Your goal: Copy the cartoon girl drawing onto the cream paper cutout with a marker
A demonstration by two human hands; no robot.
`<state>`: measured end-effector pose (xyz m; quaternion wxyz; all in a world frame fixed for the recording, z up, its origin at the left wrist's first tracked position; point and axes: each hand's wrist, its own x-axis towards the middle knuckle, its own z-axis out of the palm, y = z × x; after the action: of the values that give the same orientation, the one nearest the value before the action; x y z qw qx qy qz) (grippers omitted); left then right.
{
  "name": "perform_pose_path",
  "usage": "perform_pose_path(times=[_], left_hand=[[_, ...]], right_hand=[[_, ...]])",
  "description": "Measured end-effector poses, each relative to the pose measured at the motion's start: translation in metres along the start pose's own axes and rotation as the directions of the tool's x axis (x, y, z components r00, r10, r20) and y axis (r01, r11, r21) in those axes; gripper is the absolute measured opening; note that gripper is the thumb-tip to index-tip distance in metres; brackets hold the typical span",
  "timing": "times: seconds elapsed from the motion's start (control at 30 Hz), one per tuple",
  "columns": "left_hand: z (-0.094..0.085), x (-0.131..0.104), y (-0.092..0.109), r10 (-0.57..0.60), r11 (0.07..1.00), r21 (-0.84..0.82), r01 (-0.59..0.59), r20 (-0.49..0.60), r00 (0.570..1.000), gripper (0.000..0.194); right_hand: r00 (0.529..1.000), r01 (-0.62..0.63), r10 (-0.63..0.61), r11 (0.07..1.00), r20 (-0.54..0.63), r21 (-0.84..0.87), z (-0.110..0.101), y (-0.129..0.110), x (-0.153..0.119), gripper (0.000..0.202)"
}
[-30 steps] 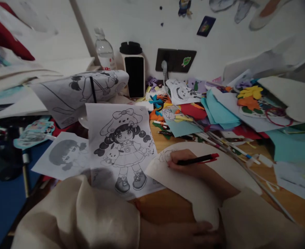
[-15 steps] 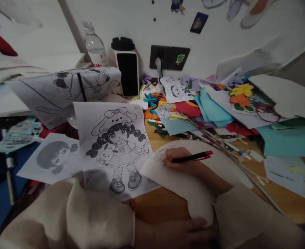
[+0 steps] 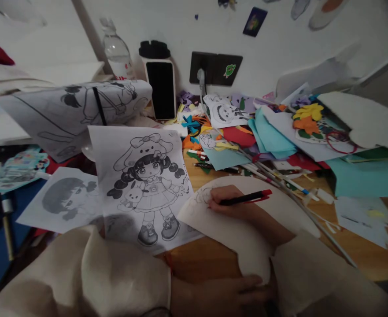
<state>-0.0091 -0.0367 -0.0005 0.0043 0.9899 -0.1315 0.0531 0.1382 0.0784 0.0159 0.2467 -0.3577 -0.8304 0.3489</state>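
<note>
My right hand [image 3: 230,202] grips a black and red pen [image 3: 246,198], its tip hidden by the fingers, against the left part of a curved cut-out of pale paper [image 3: 216,226]. Faint pencil-like lines show on the paper beside the fingertips. My left hand [image 3: 227,294] lies at the bottom, its fingers at the paper's lower end; the thumb rests on that edge and the other fingers are dim. Left of the cut-out lies a white sheet [image 3: 187,207] with a printed line drawing of a girl in a dog-eared hat.
A phone [image 3: 161,90] leans on a black-lidded cup [image 3: 154,49] beside a clear bottle [image 3: 116,50]. Colourful paper scraps [image 3: 238,136] and blue sheets [image 3: 275,136] crowd the back. Thin sticks [image 3: 299,200] lie right of the cut-out. A grey portrait print [image 3: 68,200] lies left.
The view has shifted slightly, so the background items sit a little higher and the left-hand papers further left. Both hands keep nearly the same place, and the pen stays in my right hand.
</note>
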Motion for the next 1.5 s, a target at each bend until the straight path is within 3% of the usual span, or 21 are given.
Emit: perform_pose_path(times=[0.33,0.67,0.77,0.97,1.17,1.33,1.5], left_hand=[[-0.008,0.0,-0.001,-0.002,1.0,0.005,0.002,0.037,0.999,0.011],[0.003,0.0,0.001,0.0,0.998,-0.064,0.0,-0.008,1.0,0.01],[-0.001,-0.001,-0.001,0.002,0.998,-0.062,-0.004,-0.029,1.0,0.01],[-0.012,-0.001,-0.003,0.016,0.999,-0.04,-0.014,0.052,0.999,0.008],[-0.003,-0.002,0.001,-0.001,0.998,-0.055,0.001,-0.002,1.0,0.009],[0.004,0.0,0.005,-0.029,0.999,-0.035,0.03,0.027,0.999,0.011],[0.007,0.0,0.006,-0.029,0.999,-0.035,0.027,-0.037,0.999,0.006]], right_hand=[[1.0,0.01,-0.01,1.0,-0.001,0.006,0.0,0.002,0.0,0.036],[1.0,0.014,-0.013,0.999,-0.018,0.035,0.003,0.006,-0.002,0.036],[1.0,-0.012,0.012,1.0,-0.006,0.006,0.002,0.003,-0.002,0.035],[1.0,0.004,-0.004,1.0,0.0,-0.01,0.002,0.001,0.0,0.037],[0.999,-0.005,0.005,1.0,0.044,0.017,0.001,-0.001,0.0,0.037],[1.0,0.0,0.0,1.0,0.007,0.024,0.004,0.004,-0.001,0.038],[1.0,0.011,-0.011,1.0,0.005,0.024,0.005,0.006,-0.002,0.038]])
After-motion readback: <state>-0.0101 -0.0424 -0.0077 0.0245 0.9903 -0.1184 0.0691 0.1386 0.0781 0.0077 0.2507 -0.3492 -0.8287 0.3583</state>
